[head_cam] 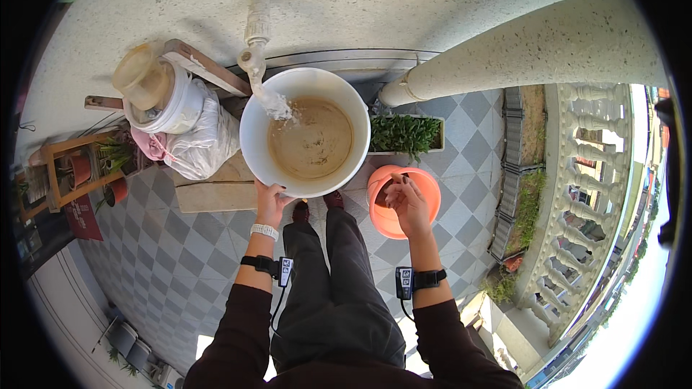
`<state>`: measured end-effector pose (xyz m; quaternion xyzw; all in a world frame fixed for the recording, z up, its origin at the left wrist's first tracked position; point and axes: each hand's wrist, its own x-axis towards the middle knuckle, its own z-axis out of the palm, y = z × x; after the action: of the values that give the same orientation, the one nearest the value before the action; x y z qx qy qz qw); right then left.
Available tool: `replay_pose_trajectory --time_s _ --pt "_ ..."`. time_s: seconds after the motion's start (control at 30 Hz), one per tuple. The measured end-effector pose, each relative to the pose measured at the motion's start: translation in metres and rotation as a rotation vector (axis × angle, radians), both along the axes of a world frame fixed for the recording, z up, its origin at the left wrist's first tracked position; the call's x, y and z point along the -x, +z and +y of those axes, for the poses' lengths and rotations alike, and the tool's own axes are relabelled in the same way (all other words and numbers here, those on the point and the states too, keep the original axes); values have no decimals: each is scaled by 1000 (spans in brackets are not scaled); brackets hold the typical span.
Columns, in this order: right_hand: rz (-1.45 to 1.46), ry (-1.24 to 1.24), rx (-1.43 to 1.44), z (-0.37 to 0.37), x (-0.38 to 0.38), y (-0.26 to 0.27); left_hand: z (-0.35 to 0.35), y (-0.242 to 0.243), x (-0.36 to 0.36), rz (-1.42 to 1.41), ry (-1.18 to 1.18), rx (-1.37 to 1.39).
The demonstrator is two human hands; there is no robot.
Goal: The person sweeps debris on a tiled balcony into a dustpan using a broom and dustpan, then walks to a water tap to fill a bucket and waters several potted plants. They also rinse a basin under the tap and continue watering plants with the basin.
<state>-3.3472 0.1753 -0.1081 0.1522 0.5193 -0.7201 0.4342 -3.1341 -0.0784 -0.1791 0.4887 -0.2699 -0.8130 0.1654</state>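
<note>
A white plastic bucket (pixel 358 143) stands before me under a wall tap (pixel 252 58). Water (pixel 279 106) pours from the tap into it, and the brownish, shallow-looking pool (pixel 316 143) inside is rippled. My left hand (pixel 269 201) grips the bucket's near-left rim, thumb over the edge. Lower to the right, an orange bucket (pixel 431 202) sits on the tiled floor. Over its opening hovers my right hand (pixel 408 202), fingers loosely curled and apart, with no object visible in them. The hand partly hides the orange bucket's dark contents.
A lidded white pail (pixel 181 102) with a plastic container on top stands left on white sacking (pixel 203 143). Beside the white bucket is a rectangular planter (pixel 405 135). A thick pipe (pixel 519 48) crosses at upper right. A stone slab (pixel 216 194) lies near my feet.
</note>
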Motion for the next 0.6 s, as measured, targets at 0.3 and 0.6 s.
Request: replay_pose_trajectory --time_s 0.3,0.6 --pt "-457 150 185 -269 11 -34 7 1 -1 -75 111 -94" --pt "-641 134 114 -304 7 -79 6 -11 -5 -72 136 -120"
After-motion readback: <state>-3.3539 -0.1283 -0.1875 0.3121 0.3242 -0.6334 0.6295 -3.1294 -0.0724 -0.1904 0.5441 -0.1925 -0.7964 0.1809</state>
